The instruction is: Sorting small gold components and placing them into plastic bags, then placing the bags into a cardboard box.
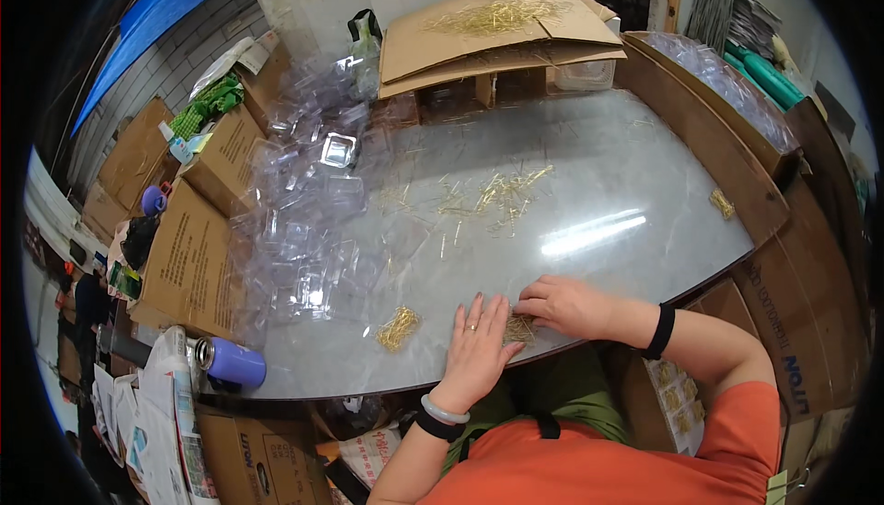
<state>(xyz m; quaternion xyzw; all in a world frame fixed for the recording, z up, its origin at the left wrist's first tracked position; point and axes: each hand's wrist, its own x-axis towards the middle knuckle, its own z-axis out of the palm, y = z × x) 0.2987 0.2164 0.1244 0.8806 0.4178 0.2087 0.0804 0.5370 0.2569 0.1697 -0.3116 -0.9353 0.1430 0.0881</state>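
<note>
At the table's near edge a small bundle of thin gold-coloured wire pins lies between my two hands. My left hand rests flat beside it, fingers stretched out, a ring on one of them. Curled fingers of my right hand close on the bundle's far side; the fingertips are partly hidden. To the left of my left hand sits another heap of gold pins. Farther out, loose gold pins are scattered over the grey tabletop.
Clear plastic boxes pile up along the table's left side. A purple bottle lies at the near left corner. Flat cardboard bearing more pins stands at the back. A small pin bundle sits by the right cardboard wall.
</note>
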